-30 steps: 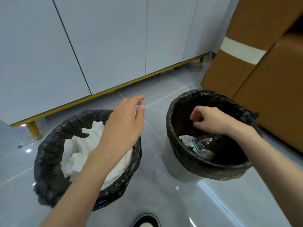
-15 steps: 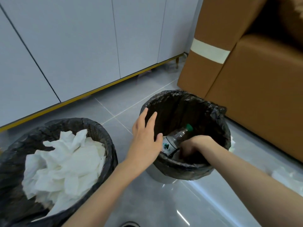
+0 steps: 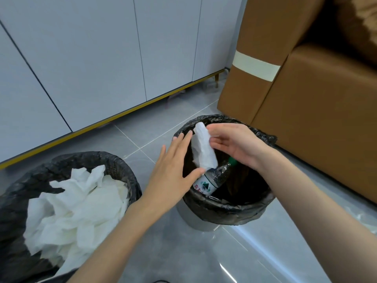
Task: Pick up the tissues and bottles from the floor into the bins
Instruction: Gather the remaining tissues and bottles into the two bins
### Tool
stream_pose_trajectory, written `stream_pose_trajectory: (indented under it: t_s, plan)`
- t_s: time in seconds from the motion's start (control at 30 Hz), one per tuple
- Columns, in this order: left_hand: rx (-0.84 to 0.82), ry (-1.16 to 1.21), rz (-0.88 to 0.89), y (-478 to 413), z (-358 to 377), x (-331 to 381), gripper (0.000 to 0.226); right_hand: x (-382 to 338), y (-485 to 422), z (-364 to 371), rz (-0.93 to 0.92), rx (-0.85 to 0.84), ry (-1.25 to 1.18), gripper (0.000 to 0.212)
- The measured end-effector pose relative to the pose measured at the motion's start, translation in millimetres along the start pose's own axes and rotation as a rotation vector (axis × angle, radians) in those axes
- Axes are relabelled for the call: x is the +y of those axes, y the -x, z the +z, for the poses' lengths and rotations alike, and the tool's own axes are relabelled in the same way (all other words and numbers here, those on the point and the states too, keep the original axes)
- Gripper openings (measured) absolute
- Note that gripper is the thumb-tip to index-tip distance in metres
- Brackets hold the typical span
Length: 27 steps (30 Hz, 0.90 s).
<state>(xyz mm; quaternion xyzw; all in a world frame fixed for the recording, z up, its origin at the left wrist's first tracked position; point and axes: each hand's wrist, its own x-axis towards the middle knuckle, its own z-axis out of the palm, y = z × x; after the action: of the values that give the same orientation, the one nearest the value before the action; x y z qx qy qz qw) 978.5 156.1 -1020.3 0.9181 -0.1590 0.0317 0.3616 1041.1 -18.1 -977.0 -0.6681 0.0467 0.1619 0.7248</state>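
Observation:
Two bins lined with black bags stand on the grey floor. The left bin (image 3: 122, 168) is heaped with crumpled white tissues (image 3: 77, 205). In the right bin (image 3: 234, 209) lies a clear plastic bottle (image 3: 214, 178) with a green cap. Above that bin, my right hand (image 3: 234, 146) pinches a white tissue (image 3: 203, 148) that hangs down. My left hand (image 3: 173, 170) is flat with fingers spread, its fingertips and thumb touching the tissue's left side.
A brown leather sofa (image 3: 316, 119) stands close behind and to the right of the right bin. White cabinet doors (image 3: 102, 58) with a gold base strip run along the back. Something white lies on the floor (image 3: 367, 221) at the right edge.
My right hand has come up out of the right bin with a white tissue. My left hand has moved right, from beside the bin rim to the tissue.

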Motion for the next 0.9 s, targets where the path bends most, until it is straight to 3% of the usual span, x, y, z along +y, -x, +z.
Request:
stream_pose_trajectory:
  t_s: [0.1, 0.2, 0.3, 0.43, 0.63, 0.7, 0.83, 0.9]
  plan:
    - [0.013, 0.060, 0.025, -2.9, -2.2, 6.6, 0.089, -11.1, 11.2, 9.0, 0.177, -0.126, -0.394, 0.009]
    - [0.076, 0.161, 0.084, -7.4, -3.4, 15.1, 0.080, -14.2, 18.3, 12.9, 0.228, -0.179, -0.464, 0.009]
    - [0.148, 0.275, 0.074, -11.1, -6.0, 18.4, 0.061, -14.3, 20.9, 12.0, 0.166, -0.175, -0.298, 0.016]
    - [0.254, 0.239, 0.059, -12.7, -10.4, 13.4, 0.049, -8.2, 22.3, 8.6, 0.064, -0.147, -0.133, 0.020]
    - [0.493, 0.278, -0.039, -4.8, -28.1, 0.1, 0.043, 1.5, 32.4, 23.4, -0.127, 0.122, 0.330, 0.011]
    - [0.583, 0.257, -0.089, 5.1, -41.8, -10.1, 0.040, 8.0, 37.2, 36.4, -0.136, 0.107, 0.507, 0.008]
    - [0.668, 0.113, -0.193, 36.6, -69.2, -44.5, 0.039, 30.0, 44.6, 70.3, -0.082, -0.078, 1.024, 0.045]
    - [0.651, -0.007, -0.236, 53.2, -77.9, -61.1, 0.044, 42.4, 45.4, 81.3, -0.118, -0.051, 1.227, 0.044]
